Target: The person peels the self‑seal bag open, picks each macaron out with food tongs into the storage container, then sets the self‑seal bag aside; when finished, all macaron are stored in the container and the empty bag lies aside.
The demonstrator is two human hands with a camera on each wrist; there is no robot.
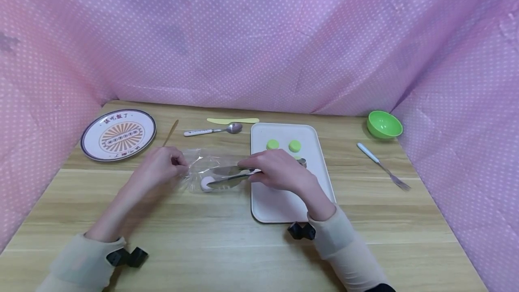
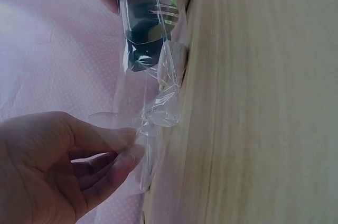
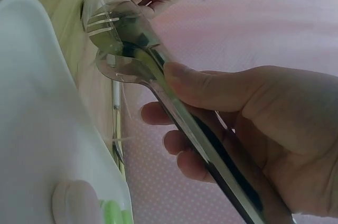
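My left hand (image 1: 160, 166) pinches the edge of a clear plastic bag (image 1: 197, 159) between thumb and fingers. My right hand (image 1: 279, 168) grips metal tongs (image 3: 185, 121) around their arms, and their slotted heads reach into the bag. Inside the bag, at the tongs' tips, lies a pale pink round piece (image 1: 207, 184), low against the tabletop in the left wrist view. Under my right hand is a white tray (image 1: 279, 206) bearing light green round pieces (image 1: 294, 146), one partly hidden by the hand. Another pale pink piece (image 3: 76, 203) shows on the tray in the right wrist view.
A patterned plate (image 1: 91, 141) and a thin brown stick-like utensil (image 1: 172, 130) stand at the left. Behind the bag lie a spoon (image 1: 234, 128) and a yellow knife (image 1: 233, 121). At the right are a green bowl (image 1: 384, 125) and a fork (image 1: 383, 166). Pink dotted cloth surrounds the table.
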